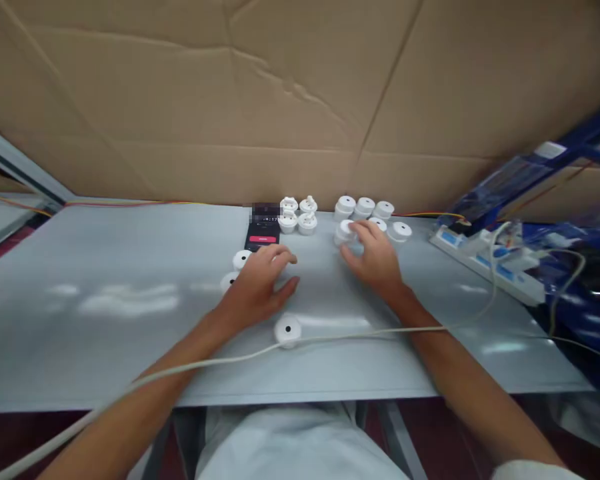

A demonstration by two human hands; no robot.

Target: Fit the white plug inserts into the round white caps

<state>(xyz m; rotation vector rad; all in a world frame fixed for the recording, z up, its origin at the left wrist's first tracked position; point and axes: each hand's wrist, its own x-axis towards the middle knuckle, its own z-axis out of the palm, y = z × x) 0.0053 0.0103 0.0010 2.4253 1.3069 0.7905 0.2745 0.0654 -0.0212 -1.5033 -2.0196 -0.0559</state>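
My right hand (375, 257) has its thumb and fingertips around a white round device (344, 231), the front left one of a cluster; part of it is behind the fingers. More white round devices (365, 206) of the same kind, with a dark spot on top, stand around it. My left hand (260, 283) is held over the table with fingers curved and thumb apart, nothing between them. Beside its fingers and wrist are two white devices (241, 259), one partly covered by the hand. Another white device (288, 329) stands in front, with a pale cable (350, 335) touching or passing close beside it.
A phone (263, 230) with a lit screen lies behind my left hand. Several white plug-like pieces (288, 222) stand right of it. A power strip (490, 263) with cables sits at the right of the grey table (105, 267). Brown cardboard (290, 100) closes off the back.
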